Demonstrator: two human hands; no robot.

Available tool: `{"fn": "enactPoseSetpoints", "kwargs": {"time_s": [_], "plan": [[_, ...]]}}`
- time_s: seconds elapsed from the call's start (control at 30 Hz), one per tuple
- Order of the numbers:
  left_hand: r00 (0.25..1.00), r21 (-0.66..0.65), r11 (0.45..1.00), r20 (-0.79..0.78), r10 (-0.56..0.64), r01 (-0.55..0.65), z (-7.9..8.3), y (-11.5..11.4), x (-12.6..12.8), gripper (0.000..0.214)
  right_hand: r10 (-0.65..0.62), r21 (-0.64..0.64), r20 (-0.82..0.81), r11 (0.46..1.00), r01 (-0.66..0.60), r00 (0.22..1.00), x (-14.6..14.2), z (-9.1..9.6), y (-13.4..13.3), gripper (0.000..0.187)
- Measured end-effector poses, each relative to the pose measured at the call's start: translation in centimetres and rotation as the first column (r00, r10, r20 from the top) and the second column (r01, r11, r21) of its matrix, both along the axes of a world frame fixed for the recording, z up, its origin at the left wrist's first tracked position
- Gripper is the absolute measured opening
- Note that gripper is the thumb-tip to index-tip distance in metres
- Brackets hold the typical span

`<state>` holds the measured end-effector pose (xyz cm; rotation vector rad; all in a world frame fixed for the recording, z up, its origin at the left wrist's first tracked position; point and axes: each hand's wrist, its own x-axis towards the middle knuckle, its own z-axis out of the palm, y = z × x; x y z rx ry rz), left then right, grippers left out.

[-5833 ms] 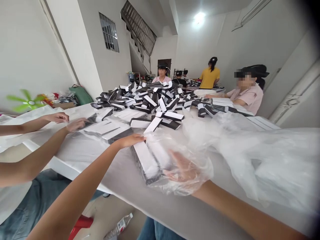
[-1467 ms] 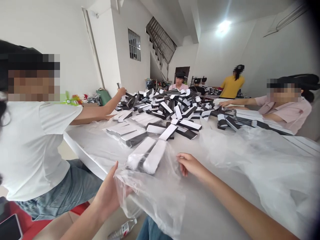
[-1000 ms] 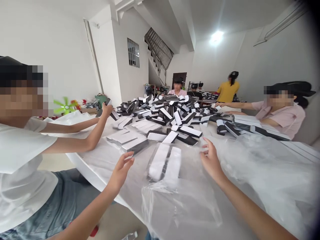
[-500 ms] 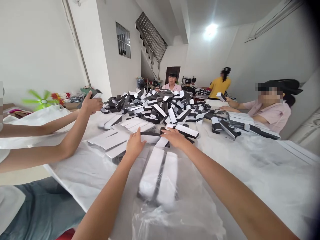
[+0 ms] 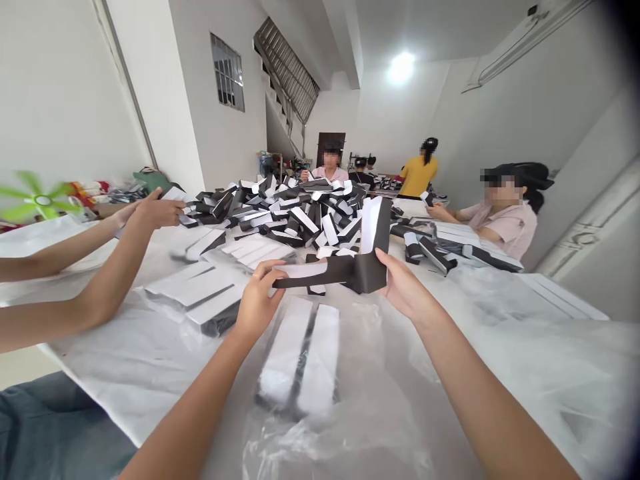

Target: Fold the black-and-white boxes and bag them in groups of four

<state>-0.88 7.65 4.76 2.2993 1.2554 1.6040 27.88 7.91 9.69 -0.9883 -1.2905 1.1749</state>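
My left hand [image 5: 257, 301] grips one long black-and-white box [image 5: 320, 270], held level above the table. In my right hand [image 5: 407, 288] a second box [image 5: 374, 243] stands upright, its lower end meeting the first one. Both hang over a clear plastic bag [image 5: 320, 407] that lies flat near me with two white-topped boxes [image 5: 299, 353] inside it. Just beyond my hands rises a big heap of the same boxes [image 5: 295, 210].
A co-worker's arms [image 5: 95, 260] reach in from the left toward bagged boxes [image 5: 200, 293]. A person in pink [image 5: 500, 213] sits at the right; others work at the far end. Loose plastic sheeting [image 5: 550, 333] covers the right side of the white table [image 5: 125, 360].
My hands left the bag, reached to the heap and each lifted a box toward me. The bag with two boxes now lies flat on the table.
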Motion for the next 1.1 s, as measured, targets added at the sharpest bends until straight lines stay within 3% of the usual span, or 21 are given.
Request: {"fn": "enactPoseSetpoints", "kwargs": {"time_s": [0.07, 0.13, 0.27, 0.37, 0.43, 0.53, 0.6, 0.67, 0.77, 0.93, 1.1], "plan": [[0.995, -0.057, 0.996, 0.07, -0.068, 0.072, -0.1, 0.1, 0.5, 0.01, 0.009, -0.019, 0.018, 1.0, -0.009, 1.0, -0.6, -0.2, -0.5, 0.037], [0.971, -0.111, 0.981, 0.197, -0.136, 0.16, -0.2, 0.2, 0.9, 0.021, -0.015, -0.013, 0.092, 1.0, 0.016, 0.996, -1.2, -0.3, -0.6, 0.038], [0.863, -0.181, 0.922, 0.449, -0.231, 0.341, -0.1, -0.1, 1.7, 0.04, -0.009, -0.005, 0.184, 1.0, 0.01, 0.983, -2.4, -0.4, -0.8, 0.039], [0.815, -0.198, 0.881, 0.504, -0.285, 0.431, -0.3, -0.6, 2.3, 0.041, -0.026, -0.003, 0.225, 1.0, 0.027, 0.974, -2.7, -0.4, -0.9, 0.039], [0.863, -0.178, 0.899, 0.404, -0.303, 0.399, -0.4, -0.9, 2.4, 0.032, -0.101, -0.021, 0.215, 0.994, 0.108, 0.971, -2.7, -0.4, -0.7, 0.041], [0.954, -0.092, 0.951, -0.013, -0.299, 0.297, -0.5, -1.2, 2.3, 0.021, -0.205, -0.04, 0.087, 0.977, 0.209, 0.975, -2.4, -0.2, -0.4, 0.042], [0.927, -0.055, 0.965, -0.27, -0.262, 0.257, -0.3, -1.6, 2.3, 0.028, -0.165, -0.027, -0.061, 0.986, 0.164, 0.984, -2.6, -0.1, -0.6, 0.036], [0.889, -0.049, 0.97, -0.391, -0.237, 0.237, -0.1, -2.1, 2.5, 0.029, -0.053, 0.002, -0.163, 0.999, 0.054, 0.985, -3.3, 0.0, -1.0, 0.027], [0.866, -0.039, 0.968, -0.438, -0.241, 0.25, 0.4, -2.9, 3.1, 0.021, 0.051, 0.03, -0.139, 0.998, -0.047, 0.989, -4.5, 0.0, -1.9, 0.032], [0.866, 0.03, 0.963, -0.446, -0.227, 0.268, 0.6, -3.0, 3.4, 0.013, -0.052, 0.052, 0.115, 0.998, 0.046, 0.992, -5.3, -0.2, -2.6, 0.06], [0.889, 0.097, 0.969, -0.426, -0.166, 0.227, -0.2, -2.5, 3.0, 0.013, 0.036, -0.036, 0.179, 0.999, -0.03, 0.983, -5.2, -0.4, -2.5, 0.041]]}}
